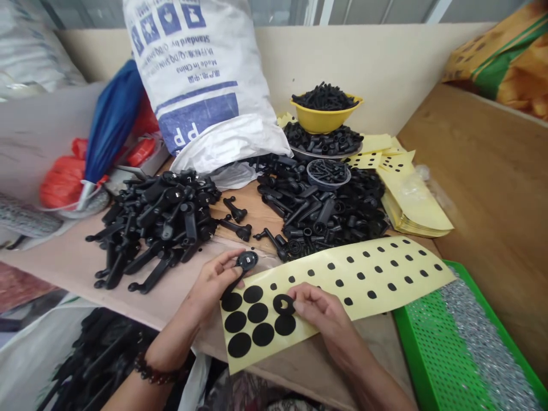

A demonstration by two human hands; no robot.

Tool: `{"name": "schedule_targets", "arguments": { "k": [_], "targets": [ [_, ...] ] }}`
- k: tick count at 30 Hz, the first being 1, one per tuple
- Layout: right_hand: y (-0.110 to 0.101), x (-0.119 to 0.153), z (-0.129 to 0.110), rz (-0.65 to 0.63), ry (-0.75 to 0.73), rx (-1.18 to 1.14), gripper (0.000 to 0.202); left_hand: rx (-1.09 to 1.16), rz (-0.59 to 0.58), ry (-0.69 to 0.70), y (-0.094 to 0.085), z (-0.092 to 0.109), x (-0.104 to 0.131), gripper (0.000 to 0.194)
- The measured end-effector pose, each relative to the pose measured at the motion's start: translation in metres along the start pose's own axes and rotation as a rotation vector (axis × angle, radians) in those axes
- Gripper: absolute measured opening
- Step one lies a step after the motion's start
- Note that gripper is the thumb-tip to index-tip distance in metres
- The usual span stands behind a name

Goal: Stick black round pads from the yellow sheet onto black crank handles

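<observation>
Left hand (210,283) grips a black plastic arm (247,261), round end up; right hand (320,308) pinches a black ring sticker (278,298) over yellow backing (359,289); peeling evenly should prevent creases.

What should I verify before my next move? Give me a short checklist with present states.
1. Left hand grips the black part: ok, round end exposed.
2. Right hand grips the holed black disc: ok, pinched at its edge.
3. Disc fully free of the yellow sheet: cannot tell.
4. Disc and part apart: ok.
5. Other black discs on the sheet: ok, several there.
</observation>
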State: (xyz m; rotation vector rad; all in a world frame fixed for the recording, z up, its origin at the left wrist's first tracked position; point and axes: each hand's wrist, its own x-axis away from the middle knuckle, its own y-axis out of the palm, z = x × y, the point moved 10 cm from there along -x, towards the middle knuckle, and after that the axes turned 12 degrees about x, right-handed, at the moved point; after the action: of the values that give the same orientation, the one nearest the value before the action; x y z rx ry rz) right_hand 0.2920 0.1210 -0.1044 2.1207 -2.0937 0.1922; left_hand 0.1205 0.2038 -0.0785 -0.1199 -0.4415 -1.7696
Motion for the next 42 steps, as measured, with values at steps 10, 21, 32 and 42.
{"name": "schedule_targets", "arguments": {
  "k": [10, 21, 32, 42],
  "targets": [
    [-0.004, 0.003, 0.002, 0.023, -0.001, -0.001, 0.025, -0.342, -0.055, 0.227, 0.001, 0.024, -0.019, 0.055],
    [-0.005, 0.004, 0.004, 0.020, 0.018, 0.004, 0.024, -0.789, 0.004, 0.400, -0.014, 0.032, -0.020, 0.038],
    [-0.012, 0.013, 0.003, 0.048, -0.005, -0.008, 0.024, -0.840, -0.068, 0.546, 0.024, 0.051, -0.006, 0.031],
    [-0.012, 0.017, 0.004, 0.046, 0.010, -0.017, 0.024, -0.622, 0.119, 0.383, -0.035, 0.044, 0.000, 0.030]
  ]
}}
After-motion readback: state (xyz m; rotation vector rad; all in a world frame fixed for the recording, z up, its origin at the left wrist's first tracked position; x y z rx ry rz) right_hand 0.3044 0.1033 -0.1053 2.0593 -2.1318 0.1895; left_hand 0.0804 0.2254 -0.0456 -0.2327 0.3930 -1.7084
